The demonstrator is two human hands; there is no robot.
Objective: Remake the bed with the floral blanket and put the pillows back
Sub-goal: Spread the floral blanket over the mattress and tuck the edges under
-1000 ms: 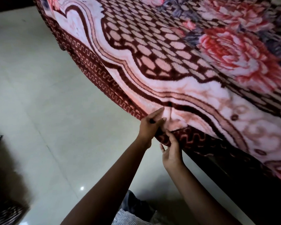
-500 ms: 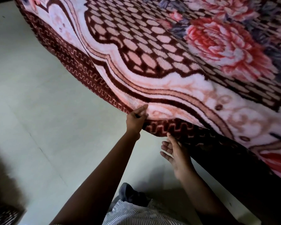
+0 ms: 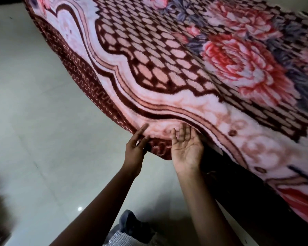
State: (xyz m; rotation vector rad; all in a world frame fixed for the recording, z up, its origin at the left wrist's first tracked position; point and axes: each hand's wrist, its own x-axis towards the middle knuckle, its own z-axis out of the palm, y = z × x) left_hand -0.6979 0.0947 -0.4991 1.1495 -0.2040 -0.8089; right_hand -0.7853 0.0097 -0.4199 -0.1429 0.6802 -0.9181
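Observation:
The floral blanket (image 3: 194, 71) covers the bed, with pink and red roses, a maroon lattice and a maroon border hanging over the near side. My left hand (image 3: 134, 150) reaches up to the hanging border with straight, slightly spread fingers that touch the edge. My right hand (image 3: 187, 148) is beside it, palm up and fingers straight, its fingertips against the underside of the blanket's pale band. No pillows are in view.
The pale tiled floor (image 3: 43, 121) spreads to the left of the bed. The dark side of the bed (image 3: 242, 189) shows under the blanket edge. My striped clothing (image 3: 117, 238) and a dark foot (image 3: 132, 222) are at the bottom.
My left hand has let go of its pinch on the blanket edge and straightened its fingers. My right hand has risen, palm up, to the blanket's underside.

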